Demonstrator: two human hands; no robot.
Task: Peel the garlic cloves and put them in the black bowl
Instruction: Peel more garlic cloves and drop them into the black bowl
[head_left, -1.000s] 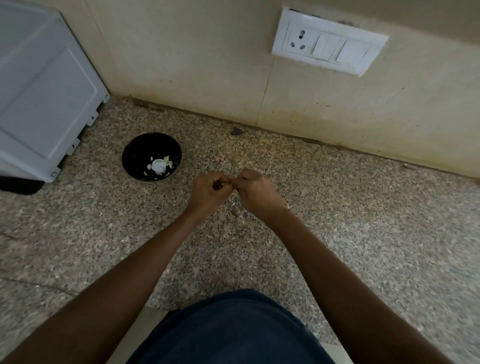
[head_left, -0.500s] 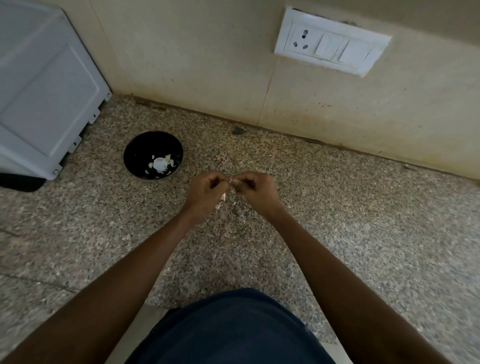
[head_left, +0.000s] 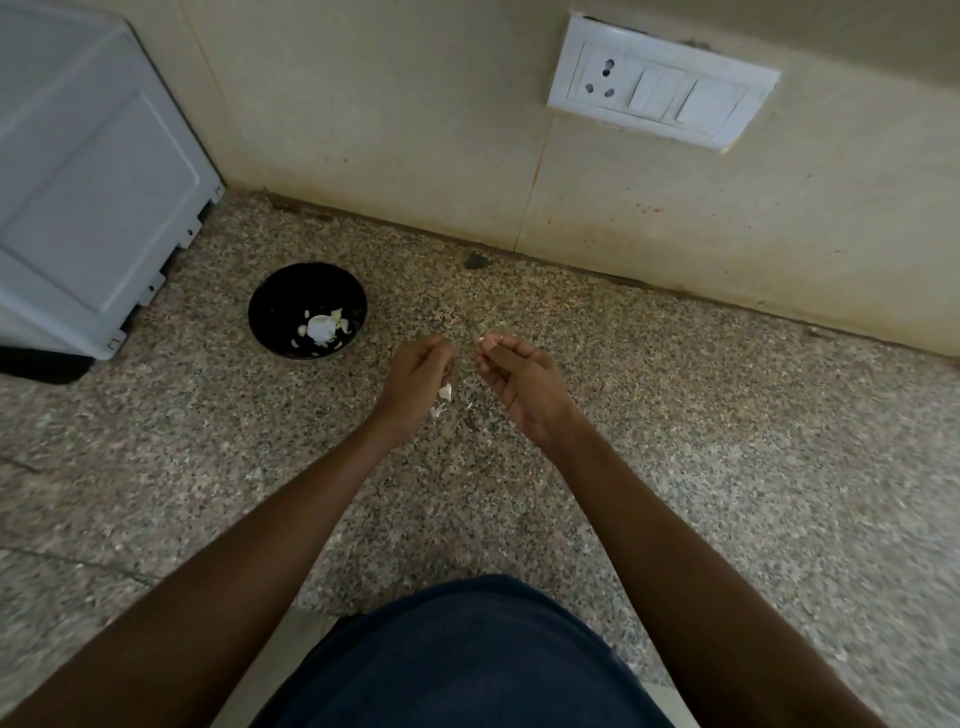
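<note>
The black bowl (head_left: 270, 291) stands on the speckled counter, left of my hands, with peeled white garlic (head_left: 319, 327) and small bits inside. My right hand (head_left: 519, 384) pinches a small white garlic clove (head_left: 484, 341) at its fingertips. A short gap to the left, my left hand (head_left: 415, 382) has its fingers curled, and I see nothing in them. Just below that hand, white peel scraps (head_left: 445, 392) lie on the counter.
A pale grey appliance (head_left: 88, 197) fills the back left corner, close to the bowl. The tiled wall runs along the back with a white switch plate (head_left: 660, 93). A small dark speck (head_left: 475, 261) sits at the wall's foot. My dark blue shirt (head_left: 467, 660) is at the bottom.
My hands were joined on the clove and have pulled apart. The clove stays in my right hand. Peel scraps have appeared on the counter under my left hand.
</note>
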